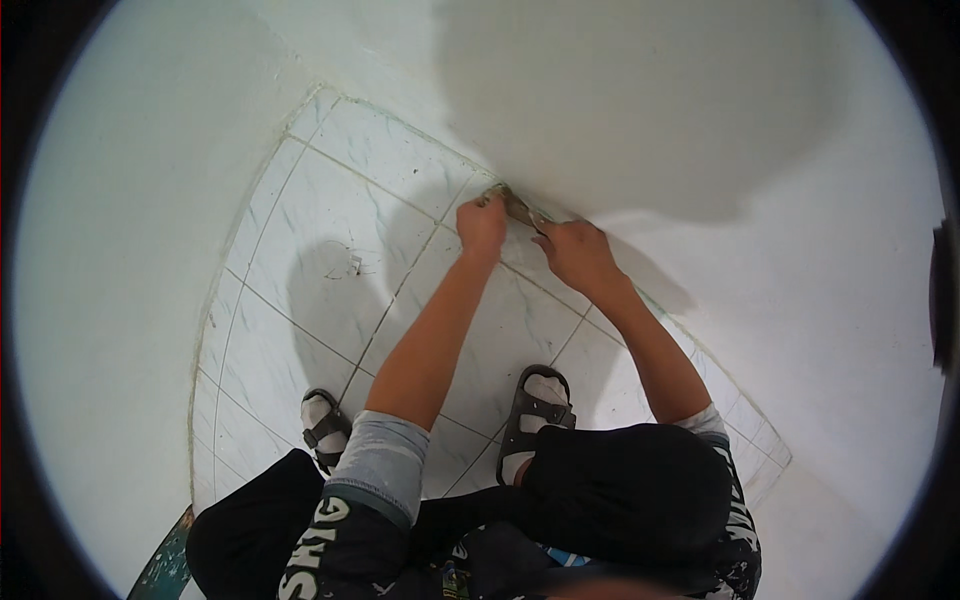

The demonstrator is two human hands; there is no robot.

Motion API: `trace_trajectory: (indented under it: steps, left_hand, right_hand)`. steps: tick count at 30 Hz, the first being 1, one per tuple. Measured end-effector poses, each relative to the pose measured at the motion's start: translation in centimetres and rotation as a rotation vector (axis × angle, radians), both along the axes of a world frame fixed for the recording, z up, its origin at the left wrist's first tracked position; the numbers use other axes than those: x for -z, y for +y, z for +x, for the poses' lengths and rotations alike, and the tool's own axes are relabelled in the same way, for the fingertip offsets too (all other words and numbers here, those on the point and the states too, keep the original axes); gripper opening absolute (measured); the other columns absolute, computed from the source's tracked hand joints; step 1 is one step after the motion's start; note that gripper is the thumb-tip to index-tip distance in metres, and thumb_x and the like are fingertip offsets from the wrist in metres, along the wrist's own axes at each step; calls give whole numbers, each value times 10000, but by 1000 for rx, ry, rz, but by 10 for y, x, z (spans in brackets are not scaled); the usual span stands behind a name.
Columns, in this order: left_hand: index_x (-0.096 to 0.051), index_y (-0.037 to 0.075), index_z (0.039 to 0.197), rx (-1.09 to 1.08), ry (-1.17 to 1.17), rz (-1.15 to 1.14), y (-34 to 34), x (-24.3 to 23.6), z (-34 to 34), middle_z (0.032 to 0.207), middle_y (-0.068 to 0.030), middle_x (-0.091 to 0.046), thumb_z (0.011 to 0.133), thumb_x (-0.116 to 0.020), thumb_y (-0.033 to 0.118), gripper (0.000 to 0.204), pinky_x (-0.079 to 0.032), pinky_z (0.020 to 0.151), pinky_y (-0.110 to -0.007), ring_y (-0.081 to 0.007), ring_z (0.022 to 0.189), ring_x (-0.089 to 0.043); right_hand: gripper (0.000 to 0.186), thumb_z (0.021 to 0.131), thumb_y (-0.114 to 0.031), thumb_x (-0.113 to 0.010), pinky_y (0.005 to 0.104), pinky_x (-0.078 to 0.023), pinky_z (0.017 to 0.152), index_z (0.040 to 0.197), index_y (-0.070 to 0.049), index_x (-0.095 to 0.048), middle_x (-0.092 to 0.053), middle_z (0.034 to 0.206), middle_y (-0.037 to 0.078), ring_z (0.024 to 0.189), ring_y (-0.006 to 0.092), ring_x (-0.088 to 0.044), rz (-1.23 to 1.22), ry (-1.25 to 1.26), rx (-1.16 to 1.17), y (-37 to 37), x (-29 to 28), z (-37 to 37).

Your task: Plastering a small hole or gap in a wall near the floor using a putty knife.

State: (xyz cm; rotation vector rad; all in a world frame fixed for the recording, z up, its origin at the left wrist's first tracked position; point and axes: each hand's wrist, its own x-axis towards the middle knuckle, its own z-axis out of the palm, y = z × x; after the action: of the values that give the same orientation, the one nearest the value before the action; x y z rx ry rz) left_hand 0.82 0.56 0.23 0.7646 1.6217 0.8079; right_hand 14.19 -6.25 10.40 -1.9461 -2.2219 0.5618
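Note:
At the joint where the tiled floor [390, 165] meets the white wall [640, 120], both hands work close together. My right hand [580, 255] is closed around one end of a narrow, flat, brownish scraper-like tool [519, 210], which lies along the joint. My left hand [483, 228] is closed by the tool's other end, fingers bent beside the wall. Something small and greenish shows at its fingertips. Whether those fingers grip the tool or a loose bit cannot be made out.
A small clump of debris with thin strands [354, 265] lies on the tiles left of my hands. My feet in dark sandals [535, 410] are on the floor below. A second wall [150, 230] rises at left. A green worn edge [165, 565] shows at lower left.

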Motion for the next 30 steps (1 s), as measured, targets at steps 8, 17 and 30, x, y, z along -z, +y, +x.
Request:
trace_trajectory:
  steps: [8, 17, 30]
  left_hand:
    - [-568, 22, 654, -18, -128, -96, 55, -21, -56, 568, -53, -514, 826, -647, 252, 298, -356, 397, -328, -156, 444, -470]
    - [-658, -61, 779, 139, 173, 30, -22, -12, 13, 720, -253, -646, 836, -598, 307, 377, -480, 705, -441, -365, 729, -648]
    - [-547, 40, 608, 24, 2, -50, 21, -5, -19, 529, -44, -494, 831, -629, 274, 333, -364, 394, -320, -154, 429, -466]
  right_hand:
    - [254, 887, -230, -610, 479, -508, 671, 1084, -75, -649, -652, 771, 188, 733, 375, -642, -27, 71, 5, 47, 18, -44]
    - [286, 893, -235, -598, 472, -509, 702, 1150, -117, -645, -660, 791, 189, 761, 386, -637, -192, 51, 179, -24, -7, 11]
    - [223, 888, -248, -598, 493, -509, 696, 992, -59, -656, -653, 773, 201, 762, 383, -642, -52, 116, 108, 9, 13, -12]
